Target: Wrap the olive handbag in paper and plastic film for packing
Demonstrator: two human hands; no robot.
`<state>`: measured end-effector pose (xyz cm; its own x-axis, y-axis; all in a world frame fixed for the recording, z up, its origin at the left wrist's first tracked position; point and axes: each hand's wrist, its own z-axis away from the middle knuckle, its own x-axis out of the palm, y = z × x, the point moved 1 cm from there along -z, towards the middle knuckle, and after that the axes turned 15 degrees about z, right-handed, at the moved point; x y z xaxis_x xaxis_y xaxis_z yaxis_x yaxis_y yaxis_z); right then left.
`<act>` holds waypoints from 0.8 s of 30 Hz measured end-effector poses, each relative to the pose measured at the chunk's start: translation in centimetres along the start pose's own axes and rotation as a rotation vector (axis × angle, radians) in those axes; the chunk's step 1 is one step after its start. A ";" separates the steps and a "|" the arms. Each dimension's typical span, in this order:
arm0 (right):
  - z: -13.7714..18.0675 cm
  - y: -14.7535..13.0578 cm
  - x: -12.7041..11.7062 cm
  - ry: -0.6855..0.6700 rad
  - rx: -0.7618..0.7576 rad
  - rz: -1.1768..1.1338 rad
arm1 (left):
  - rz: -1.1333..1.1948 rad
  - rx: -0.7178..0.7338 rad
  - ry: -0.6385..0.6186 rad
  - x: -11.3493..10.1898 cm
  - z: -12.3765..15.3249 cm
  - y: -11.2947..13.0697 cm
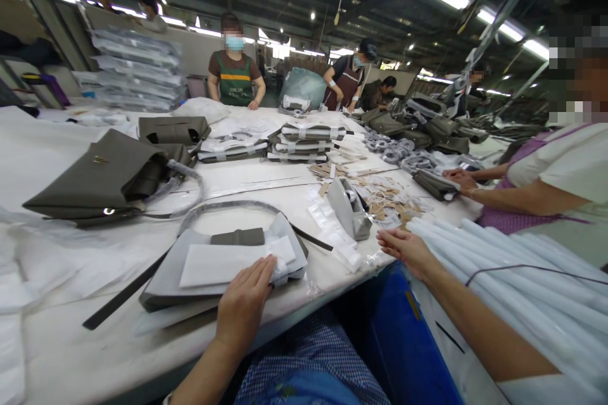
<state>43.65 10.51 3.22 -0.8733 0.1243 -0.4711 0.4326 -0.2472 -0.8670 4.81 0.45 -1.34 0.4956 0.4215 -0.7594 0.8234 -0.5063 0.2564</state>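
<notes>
My left hand (247, 304) lies flat, fingers together and stretched out, on a grey handbag (190, 278) wrapped in white paper (223, 262) at the table's near edge. A wrapped handle (228, 207) arcs behind the bag. My right hand (403, 247) reaches out to the right, fingers extended and holding nothing, just over the ends of white foam rolls (498, 266) and close to a grey tape dispenser (349, 205).
A larger grey handbag (95, 180) lies at the left. Folded wrapped bags (304, 139) are stacked mid-table, with paper tags (380, 199) scattered near the dispenser. A person's arms (498, 190) rest on the table at the right. Other workers stand at the far end. A blue bin (403, 342) sits below.
</notes>
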 end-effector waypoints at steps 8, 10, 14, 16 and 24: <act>-2.7 2.1 -0.7 0.173 -0.188 0.318 | -0.004 0.018 0.004 -0.1 0.0 -0.1; -1.6 1.3 -2.3 0.187 -0.320 0.454 | -0.013 0.031 0.017 -0.1 0.0 -0.1; 1.5 -2.1 -3.7 0.129 -0.934 1.015 | -0.004 0.042 0.032 -0.2 0.0 -0.1; 2.8 -4.3 -2.8 0.069 -1.184 1.185 | 0.009 0.036 0.026 -0.2 -0.1 -0.1; 4.6 -12.9 8.0 -0.305 -1.484 1.084 | 0.078 -0.064 -0.011 0.3 0.1 -0.1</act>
<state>30.04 10.29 11.40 -0.0498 0.3097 -0.9495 0.4291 0.8651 0.2596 4.85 0.53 -1.64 0.5564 0.3738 -0.7421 0.7983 -0.4882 0.3526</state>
